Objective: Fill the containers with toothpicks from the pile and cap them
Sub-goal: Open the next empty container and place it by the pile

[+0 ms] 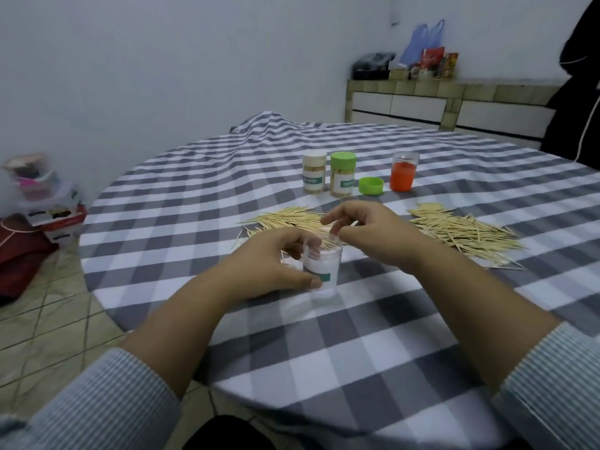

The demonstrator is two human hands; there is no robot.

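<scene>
1. Toothpicks lie in two loose piles on the checked tablecloth (324, 345): the left pile (285, 219) at about 12 o'clock from the hands, the right pile (461, 228) at about 2 o'clock, well apart from each other.
2. Left hand (276, 261) reaches in from 7 o'clock, forearm bare below a striped grey sleeve (97, 401); its fingers and thumb curl round the clear container (321, 267), which stands upright on the cloth at the centre, uncapped, with a green-banded label.
3. Right hand (367, 225) comes in from 5 o'clock and sits just above the container's mouth, fingers bent downward, pinching a small bunch of toothpicks (329, 241) whose ends dip into the opening.
4. Beyond the hands, toward 12 o'clock, stands a row: a filled container with a pale cap (314, 172), just beside it a filled container with a green cap (342, 173), then a loose green cap (371, 185) lying on the cloth, then a clear container with orange inside (403, 172).
5. Left pile lies partly hidden behind both hands.
6. Boxes (55, 212) sit on the tiled floor at 9 o'clock; a tiled counter (422, 99) holding bags runs along the wall at 1 o'clock.
</scene>
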